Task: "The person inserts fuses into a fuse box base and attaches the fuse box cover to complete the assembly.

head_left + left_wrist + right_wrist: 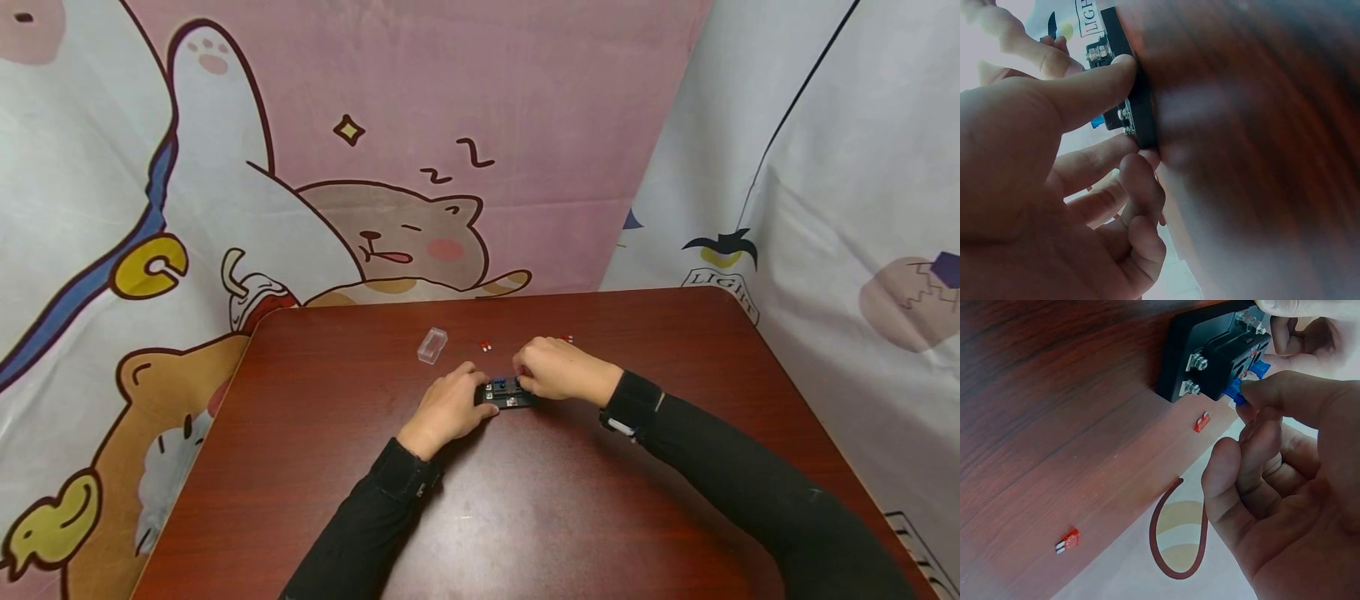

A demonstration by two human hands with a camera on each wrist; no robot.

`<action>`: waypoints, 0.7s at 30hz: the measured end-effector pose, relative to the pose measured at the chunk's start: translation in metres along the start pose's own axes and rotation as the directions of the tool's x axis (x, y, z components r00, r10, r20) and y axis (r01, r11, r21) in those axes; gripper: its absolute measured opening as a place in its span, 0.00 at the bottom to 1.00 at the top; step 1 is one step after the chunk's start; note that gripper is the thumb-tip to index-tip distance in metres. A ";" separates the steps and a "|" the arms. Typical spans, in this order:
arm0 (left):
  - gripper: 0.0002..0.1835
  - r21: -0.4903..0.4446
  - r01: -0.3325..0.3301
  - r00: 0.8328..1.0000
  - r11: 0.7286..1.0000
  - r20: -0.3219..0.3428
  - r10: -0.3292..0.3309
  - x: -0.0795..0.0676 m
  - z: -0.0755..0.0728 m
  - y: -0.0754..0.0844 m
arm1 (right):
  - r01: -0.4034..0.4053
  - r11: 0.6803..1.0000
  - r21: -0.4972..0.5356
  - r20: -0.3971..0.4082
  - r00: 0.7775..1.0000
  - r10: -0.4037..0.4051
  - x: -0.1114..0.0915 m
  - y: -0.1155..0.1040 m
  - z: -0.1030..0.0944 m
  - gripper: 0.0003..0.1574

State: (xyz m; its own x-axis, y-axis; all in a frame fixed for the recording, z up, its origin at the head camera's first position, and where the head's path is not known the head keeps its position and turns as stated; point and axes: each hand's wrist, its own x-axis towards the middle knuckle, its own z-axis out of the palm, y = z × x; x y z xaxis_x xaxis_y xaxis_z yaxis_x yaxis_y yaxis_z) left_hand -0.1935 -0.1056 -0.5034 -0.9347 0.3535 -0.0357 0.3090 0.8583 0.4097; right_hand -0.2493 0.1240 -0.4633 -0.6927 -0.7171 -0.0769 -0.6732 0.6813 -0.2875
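Observation:
A black fuse block [512, 404] with metal screw terminals lies on the table, between both hands. My left hand [447, 406] grips one end of it, thumb on the near side and fingers round the far side. Over the other end, my right hand [564, 368] pinches a blue blade fuse [1235, 392] at the block's slots, between thumb and index finger. Another blue blade fuse [1260, 368] sits in the block beside it. The fuse's prongs are hidden. In the left wrist view, the block's black base [1142, 119] stands against the table surface.
Beyond the hands lie a red blade fuse [486, 346] and, further right, a second red fuse [567, 338] partly behind the right hand. A clear plastic cover [432, 345] rests at the back left. The brown wooden table [480, 533] ends at a printed cloth [555, 125].

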 end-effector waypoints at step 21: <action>0.27 0.008 -0.001 1.000 1.000 0.000 0.001 -0.001 0.000 0.001 | 0.008 1.000 -0.015 0.005 1.000 -0.008 0.001 -0.001 0.000 0.07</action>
State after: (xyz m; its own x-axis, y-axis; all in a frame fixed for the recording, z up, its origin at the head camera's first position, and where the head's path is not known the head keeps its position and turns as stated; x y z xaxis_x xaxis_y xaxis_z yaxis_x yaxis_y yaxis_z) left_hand -0.1922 -0.1052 -0.5028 -0.9343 0.3549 -0.0354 0.3117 0.8606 0.4027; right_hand -0.2488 0.1225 -0.4633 -0.6863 -0.7229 -0.0796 -0.6824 0.6779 -0.2734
